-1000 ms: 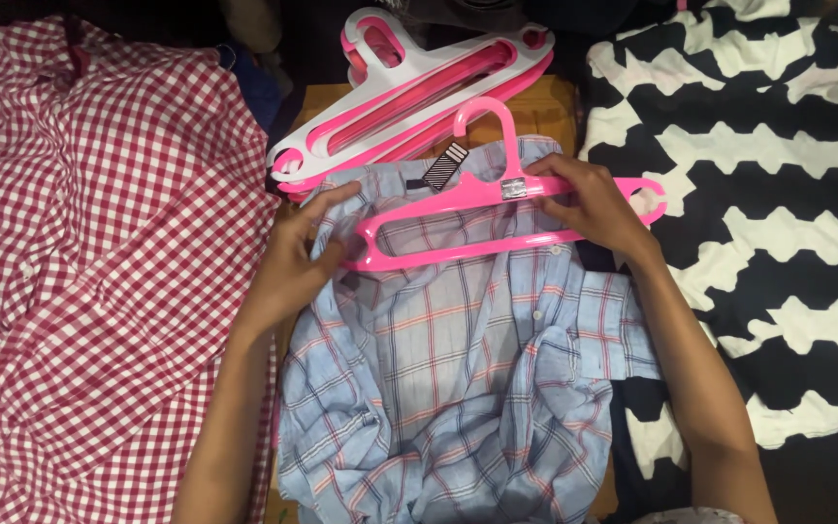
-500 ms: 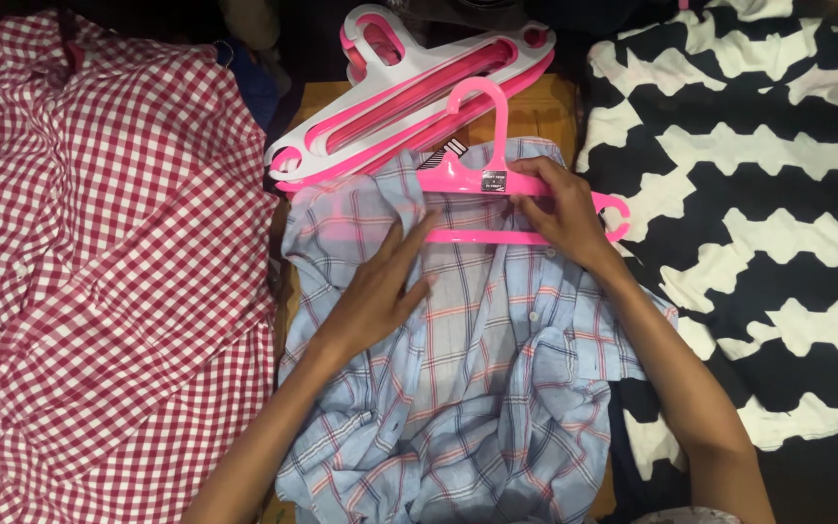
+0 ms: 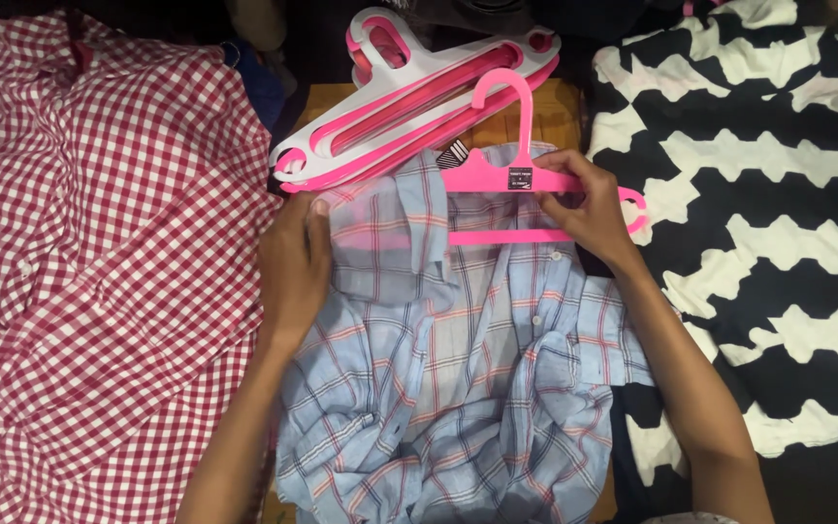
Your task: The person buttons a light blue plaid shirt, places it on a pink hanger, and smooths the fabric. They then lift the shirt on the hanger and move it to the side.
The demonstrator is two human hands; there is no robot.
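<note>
A: From the head view, how far along is the hanging of the blue plaid shirt (image 3: 458, 388)?

B: Partway, by my reading. The pink hanger (image 3: 521, 180) lies at the collar, its left arm already tucked under the cloth of the shoulder. Its right arm and lower bar still show outside the shirt, so that shoulder looks left to do, and the front lies open and rumpled

A: And the hands?

B: The right hand (image 3: 589, 209) is clamped on the hanger near its neck and right arm. The left hand (image 3: 295, 267) lies flat, fingers together, pressed on the shirt's left shoulder and gripping nothing that I can see

A: Where does the shirt lie?

B: In the middle, on a wooden worktop (image 3: 545, 107) that shows only above the collar, between a red checked shirt (image 3: 99, 272) on the left and a black and white zigzag cloth (image 3: 758, 194) on the right, both just beside it

A: Any labels?

B: A small dark square sticker (image 3: 520, 179) sits at the hanger's neck, below the hook. A little striped tag (image 3: 453, 155) pokes out at the collar. No packages or signs. A stack of pink and white hangers (image 3: 419, 92) lies slantwise above the shirt, touching its top edge
</note>
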